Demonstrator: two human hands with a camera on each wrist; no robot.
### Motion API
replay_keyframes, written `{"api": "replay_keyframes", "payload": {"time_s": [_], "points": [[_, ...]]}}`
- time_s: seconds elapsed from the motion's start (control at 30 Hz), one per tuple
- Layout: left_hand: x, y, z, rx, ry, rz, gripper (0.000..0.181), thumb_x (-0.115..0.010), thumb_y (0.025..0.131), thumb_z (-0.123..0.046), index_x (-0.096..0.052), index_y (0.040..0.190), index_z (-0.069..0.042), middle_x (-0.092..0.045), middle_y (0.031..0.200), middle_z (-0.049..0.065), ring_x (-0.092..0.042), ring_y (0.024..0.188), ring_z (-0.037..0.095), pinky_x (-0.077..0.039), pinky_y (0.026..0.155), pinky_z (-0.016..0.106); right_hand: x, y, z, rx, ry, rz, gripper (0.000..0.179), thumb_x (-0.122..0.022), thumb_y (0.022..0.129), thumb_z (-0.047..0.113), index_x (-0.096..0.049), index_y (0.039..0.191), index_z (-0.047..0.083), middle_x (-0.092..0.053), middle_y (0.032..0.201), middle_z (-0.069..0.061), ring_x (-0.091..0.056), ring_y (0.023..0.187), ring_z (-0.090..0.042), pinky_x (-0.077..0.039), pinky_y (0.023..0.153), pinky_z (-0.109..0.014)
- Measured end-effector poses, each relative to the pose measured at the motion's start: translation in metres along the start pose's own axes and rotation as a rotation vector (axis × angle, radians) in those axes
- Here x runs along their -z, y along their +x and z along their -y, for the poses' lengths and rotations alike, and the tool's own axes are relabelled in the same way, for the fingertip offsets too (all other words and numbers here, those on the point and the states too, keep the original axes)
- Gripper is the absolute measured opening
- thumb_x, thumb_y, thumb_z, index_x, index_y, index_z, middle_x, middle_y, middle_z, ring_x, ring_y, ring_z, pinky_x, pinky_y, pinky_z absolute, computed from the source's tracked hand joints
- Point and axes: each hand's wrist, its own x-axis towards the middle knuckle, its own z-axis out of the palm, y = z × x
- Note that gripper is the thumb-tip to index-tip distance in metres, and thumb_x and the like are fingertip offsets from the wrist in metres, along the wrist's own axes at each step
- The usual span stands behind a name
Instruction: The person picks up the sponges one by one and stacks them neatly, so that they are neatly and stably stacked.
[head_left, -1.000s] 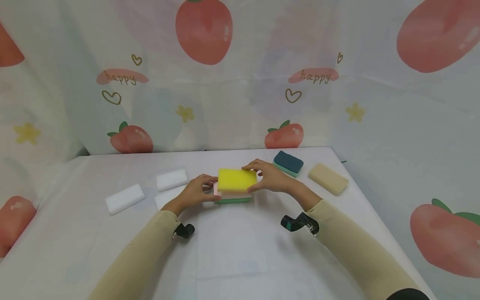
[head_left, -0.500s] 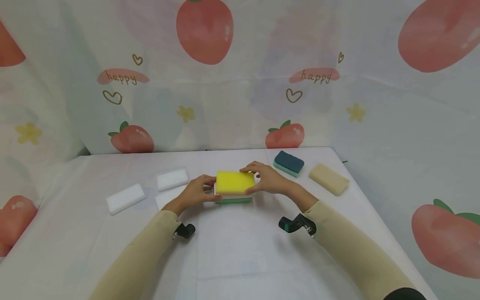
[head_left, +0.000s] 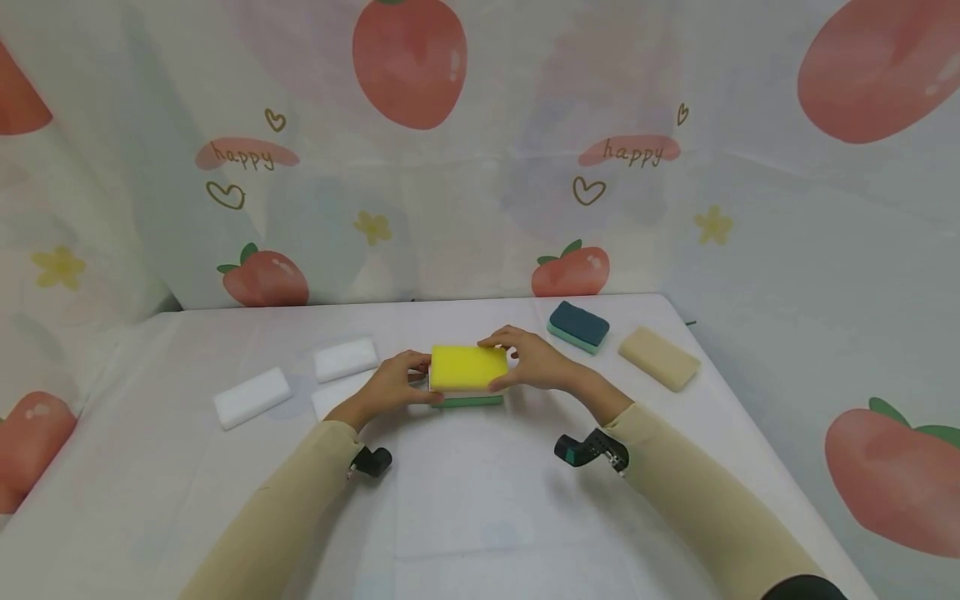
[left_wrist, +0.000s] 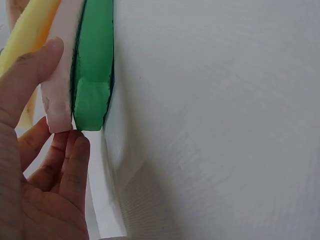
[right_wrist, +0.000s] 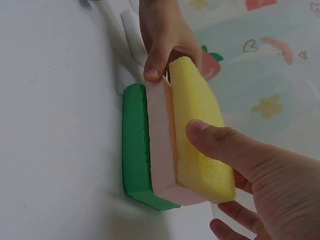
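Note:
Three sponges make a stack in the middle of the table: a green sponge (right_wrist: 135, 145) at the bottom, a pink sponge (right_wrist: 162, 145) on it and a yellow sponge (head_left: 468, 368) uppermost. My right hand (head_left: 536, 360) grips the yellow sponge at its right end, thumb on the near side and fingers on the far side. At the left end my left hand (head_left: 393, 385) holds the pink sponge, its thumb (left_wrist: 50, 55) against the near side and fingertips at the end, close to the green sponge. In the head view the yellow sponge hides most of the two below.
White blocks (head_left: 252, 398) lie on the table left of the stack, one partly behind the left hand. Toward the back right lie a dark blue and green sponge (head_left: 577, 325) and a beige sponge (head_left: 658, 358). A printed cloth backdrop (head_left: 465, 208) rises behind the table.
The yellow sponge has moved slightly left and nearer, down over the pink one, with my right hand on it. My left hand stays almost still at the stack's left end.

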Motion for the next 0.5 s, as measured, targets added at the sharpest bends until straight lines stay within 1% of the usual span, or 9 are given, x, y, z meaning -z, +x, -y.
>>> {"api": "replay_keyframes", "payload": {"time_s": [0.17, 0.5], "points": [[-0.0003, -0.0002, 0.0012, -0.002, -0.014, -0.001, 0.072, -0.088, 0.074, -0.025, -0.057, 0.136, -0.006, -0.058, 0.125, 0.007, -0.055, 0.119, 0.024, -0.047, 0.103, 0.036, -0.0002, -0.0003, 0.0017, 0.002, 0.003, 0.001, 0.069, -0.085, 0.077, 0.031, -0.058, 0.138, 0.014, -0.055, 0.135, -0.005, -0.051, 0.119, -0.022, -0.048, 0.101, -0.042], [-0.0003, -0.0005, 0.0013, -0.011, -0.002, 0.001, 0.072, -0.088, 0.074, -0.027, -0.057, 0.136, -0.007, -0.058, 0.123, 0.007, -0.055, 0.117, 0.023, -0.047, 0.103, 0.036, -0.003, 0.0019, 0.0021, 0.002, 0.001, 0.001, 0.069, -0.085, 0.077, 0.031, -0.058, 0.138, 0.014, -0.055, 0.135, -0.005, -0.051, 0.12, -0.023, -0.047, 0.101, -0.043]]}}
